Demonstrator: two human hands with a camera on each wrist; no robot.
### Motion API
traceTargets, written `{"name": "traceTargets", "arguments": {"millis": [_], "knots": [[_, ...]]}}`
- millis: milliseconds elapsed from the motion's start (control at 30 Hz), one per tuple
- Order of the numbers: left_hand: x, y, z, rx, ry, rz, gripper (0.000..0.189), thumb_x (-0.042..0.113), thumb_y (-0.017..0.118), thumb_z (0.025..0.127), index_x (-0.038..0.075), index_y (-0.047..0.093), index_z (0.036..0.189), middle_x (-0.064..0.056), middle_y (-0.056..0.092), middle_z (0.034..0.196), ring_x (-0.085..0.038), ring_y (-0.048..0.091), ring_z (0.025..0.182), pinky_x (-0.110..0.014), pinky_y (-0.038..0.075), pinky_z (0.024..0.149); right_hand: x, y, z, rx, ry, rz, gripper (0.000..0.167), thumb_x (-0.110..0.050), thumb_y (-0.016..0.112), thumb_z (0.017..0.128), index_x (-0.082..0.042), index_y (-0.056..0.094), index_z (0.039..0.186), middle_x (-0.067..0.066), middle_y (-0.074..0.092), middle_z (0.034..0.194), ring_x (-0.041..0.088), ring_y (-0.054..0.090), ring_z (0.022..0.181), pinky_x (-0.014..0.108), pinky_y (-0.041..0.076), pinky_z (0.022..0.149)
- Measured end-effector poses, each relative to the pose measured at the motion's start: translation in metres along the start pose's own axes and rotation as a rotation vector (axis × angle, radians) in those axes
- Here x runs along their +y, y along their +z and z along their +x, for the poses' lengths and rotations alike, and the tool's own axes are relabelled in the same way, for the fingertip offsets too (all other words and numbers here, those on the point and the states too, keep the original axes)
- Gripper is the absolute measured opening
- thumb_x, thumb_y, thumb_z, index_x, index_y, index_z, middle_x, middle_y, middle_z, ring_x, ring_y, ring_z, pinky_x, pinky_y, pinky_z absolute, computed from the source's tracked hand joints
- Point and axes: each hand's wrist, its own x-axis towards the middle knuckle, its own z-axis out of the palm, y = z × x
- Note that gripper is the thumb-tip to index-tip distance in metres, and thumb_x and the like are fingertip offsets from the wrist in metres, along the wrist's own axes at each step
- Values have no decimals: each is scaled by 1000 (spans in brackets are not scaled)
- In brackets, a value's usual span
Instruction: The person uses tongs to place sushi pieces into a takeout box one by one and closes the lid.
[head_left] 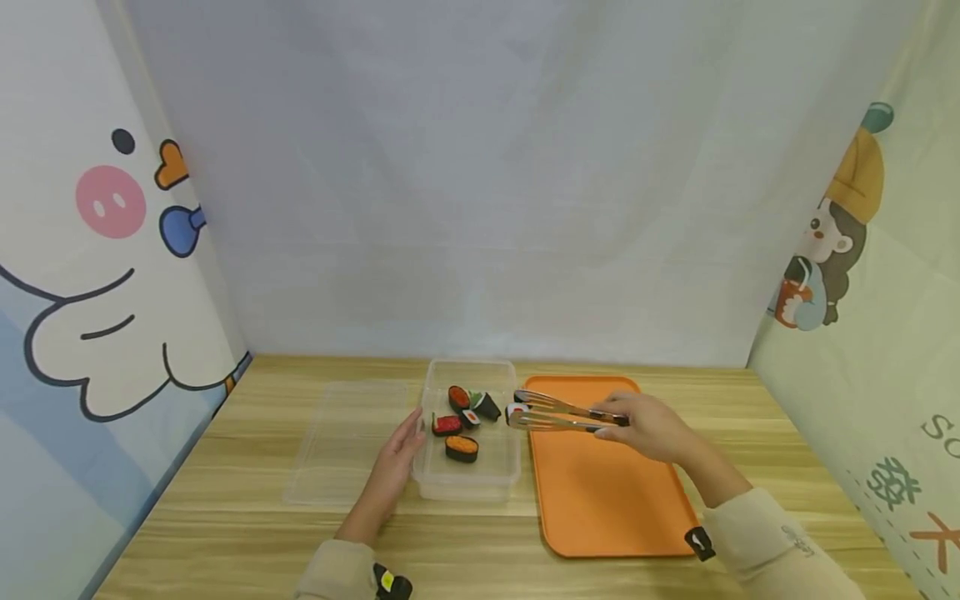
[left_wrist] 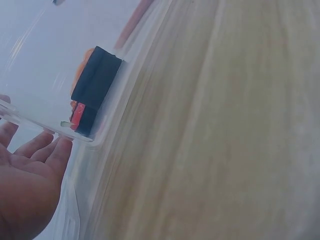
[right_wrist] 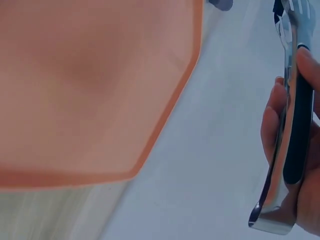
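Tongs [head_left: 576, 409] with a sushi roll [head_left: 517, 413] between their tips, lower centre of the head view.
The right hand [head_left: 651, 425] grips the tongs; the left hand [head_left: 393, 465], fingers extended, touches the clear box [head_left: 468, 490] on its left.

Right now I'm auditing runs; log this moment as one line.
left hand: touching clear box; right hand: holding tongs; sushi roll: at tong tips; other sushi: inside box; orange tray: right of box
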Motion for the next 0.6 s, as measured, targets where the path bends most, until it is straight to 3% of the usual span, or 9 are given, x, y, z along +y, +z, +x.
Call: {"name": "traceTargets", "arguments": {"millis": [200,600], "knots": [[0,0,-1,-10,-1,-8,50,16,42,106,2,28,153,-23,24,154,-37,21,142,-49,16,115,-17,12,16,7,-9,-33,39,-25,69,92,-2,66,123,6,64,107,15,57,81,31,46,63],[1,0,-3,3,-1,-1,51,17,43,106,2,29,152,-23,27,153,-37,22,142,-49,17,115,-23,21,26,-18,29,-32,42,-22,70,92,2,63,126,8,64,109,17,60,84,32,49,65]]}}
